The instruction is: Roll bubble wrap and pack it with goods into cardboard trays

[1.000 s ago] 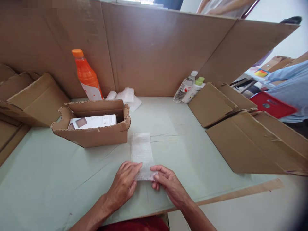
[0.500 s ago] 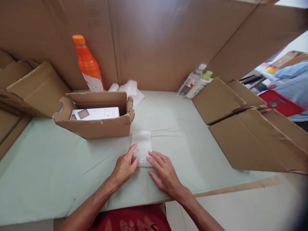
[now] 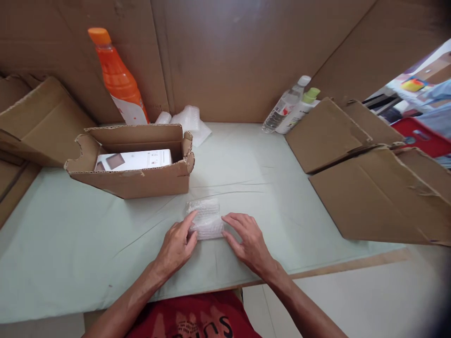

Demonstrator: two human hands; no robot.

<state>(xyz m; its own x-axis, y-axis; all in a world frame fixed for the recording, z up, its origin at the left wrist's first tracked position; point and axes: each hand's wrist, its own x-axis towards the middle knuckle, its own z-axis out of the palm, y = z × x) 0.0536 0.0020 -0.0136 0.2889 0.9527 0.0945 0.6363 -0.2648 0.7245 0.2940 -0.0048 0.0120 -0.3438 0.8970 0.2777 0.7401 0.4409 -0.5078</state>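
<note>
Ok so on my feed the bubble wrap (image 3: 207,219) lies near the middle of the front edge of the worktop (image 3: 260,157), left hand (image 3: 176,245) on its left side, right hand (image 3: 252,239) by its right, thumb and fingers spread apart on both. I'd call it partway folded: near part looks doubled over, far part seemingly left to do.

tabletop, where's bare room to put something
Bare: between the right hand and the right-side cardboard boxes; left of the left hand, before the open carton. Crowded: at the folded bubble wrap; behind the carton, by the orange bottle; back right, by the water bottle.
</note>
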